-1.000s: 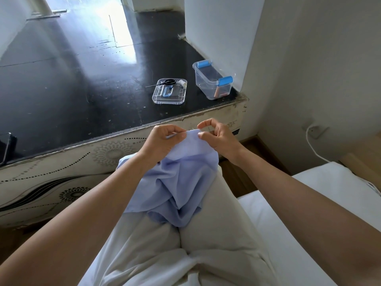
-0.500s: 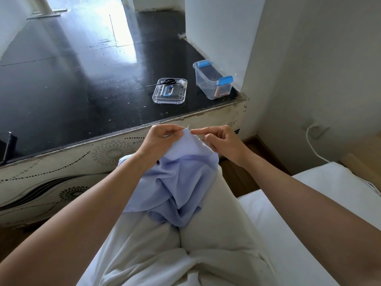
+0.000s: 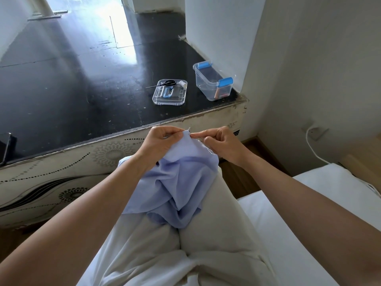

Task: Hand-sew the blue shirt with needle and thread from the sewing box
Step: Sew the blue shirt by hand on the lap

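Glossy black flooring fills the upper left of the frame, raised as a platform whose pale side panel, patterned with dotted lines and rosettes, crosses the middle left. On the platform at upper centre stands the clear sewing box with blue latches at both ends, close against a white wall corner. Just left of it, apart from it, lies its clear lid, which carries black scissors and a white spool along its far edge. A dark phone shows at the left edge. The blue shirt lies bunched at the centre of the frame on the person's lap, over pale trousers, with one peak of cloth lifted up between the hands. The left hand has its fingers curled and grips that peak from the left. The right hand meets it from the right, thumb and forefinger pinched together against the cloth's top edge and the other fingers curled under; whether a needle sits in the pinch is too fine to tell. A thin pale thread runs along the cloth just below the right hand's curled fingers. At lower right lies a white mattress, and a white cable hangs down the wall at the right.
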`<state>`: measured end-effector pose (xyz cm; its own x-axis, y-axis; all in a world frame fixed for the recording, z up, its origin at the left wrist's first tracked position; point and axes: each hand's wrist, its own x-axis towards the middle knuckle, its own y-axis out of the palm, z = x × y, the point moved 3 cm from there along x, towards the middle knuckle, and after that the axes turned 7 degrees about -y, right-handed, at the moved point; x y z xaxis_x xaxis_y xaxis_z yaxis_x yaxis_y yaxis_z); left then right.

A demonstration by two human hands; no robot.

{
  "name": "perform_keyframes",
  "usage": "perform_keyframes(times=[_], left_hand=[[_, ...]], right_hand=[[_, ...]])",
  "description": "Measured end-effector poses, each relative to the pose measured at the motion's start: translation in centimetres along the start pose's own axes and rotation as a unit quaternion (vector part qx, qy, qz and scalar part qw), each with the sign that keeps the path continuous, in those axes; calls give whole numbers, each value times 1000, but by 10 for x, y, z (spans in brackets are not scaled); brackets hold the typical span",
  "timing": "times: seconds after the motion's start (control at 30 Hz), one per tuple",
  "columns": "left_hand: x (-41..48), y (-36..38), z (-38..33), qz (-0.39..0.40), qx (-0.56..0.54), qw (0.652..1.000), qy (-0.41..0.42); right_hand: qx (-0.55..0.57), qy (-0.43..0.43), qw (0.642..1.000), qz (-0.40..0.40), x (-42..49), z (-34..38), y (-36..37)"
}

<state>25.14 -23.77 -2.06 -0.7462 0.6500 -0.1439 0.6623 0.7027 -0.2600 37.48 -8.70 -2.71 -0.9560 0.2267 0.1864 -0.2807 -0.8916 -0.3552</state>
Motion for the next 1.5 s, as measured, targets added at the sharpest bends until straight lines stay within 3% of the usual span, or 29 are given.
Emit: perform_keyframes(times=[0.27,0.6,1.07,1.5], left_hand=[[0,1,-5,16,88,995,37],[2,1,-3,52,169,983,59],[6,-6,5,-19,177,982,58],[5,-4,5,-16,158,987,33]], right_hand=[[-52,7,998,19,1,5,0],[-17,81,983,163,2,28,4],[-48,108,988,100,9,8,9],[-24,97,992,81,15,-1,15]])
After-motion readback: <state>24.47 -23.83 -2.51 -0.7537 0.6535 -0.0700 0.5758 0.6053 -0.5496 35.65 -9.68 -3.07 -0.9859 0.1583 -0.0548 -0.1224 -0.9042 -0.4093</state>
